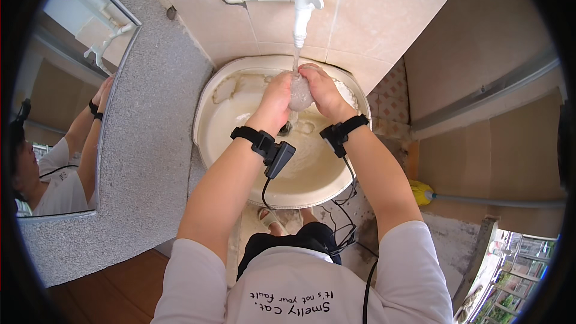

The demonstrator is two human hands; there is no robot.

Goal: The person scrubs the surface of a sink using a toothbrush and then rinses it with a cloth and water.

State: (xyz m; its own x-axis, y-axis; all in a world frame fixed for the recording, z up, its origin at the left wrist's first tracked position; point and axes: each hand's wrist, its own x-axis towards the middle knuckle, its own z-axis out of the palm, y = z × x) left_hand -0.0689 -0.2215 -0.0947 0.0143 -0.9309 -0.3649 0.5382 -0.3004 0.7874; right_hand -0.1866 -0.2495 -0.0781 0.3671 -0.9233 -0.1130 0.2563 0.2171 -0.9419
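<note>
My left hand (275,99) and my right hand (323,92) come together over the washbasin, cupped around a rounded greyish wet mass (300,94). Whether that mass is a solid thing or pooled water is hard to tell. A stream of water (296,59) runs onto it from the white plastic tap (302,18) directly above. Most of my fingers are hidden behind the mass. Beneath my hands, the cream washbasin (225,144) holds shallow water, with a dark drain (284,128) partly covered by my left wrist.
Black straps with small devices (278,159) sit on both wrists, and cables (344,229) hang beside the basin. A mirror (72,112) leans at the left on a rough grey surface (148,144). At right are a yellow mop head (421,192) and a brown panel (477,162).
</note>
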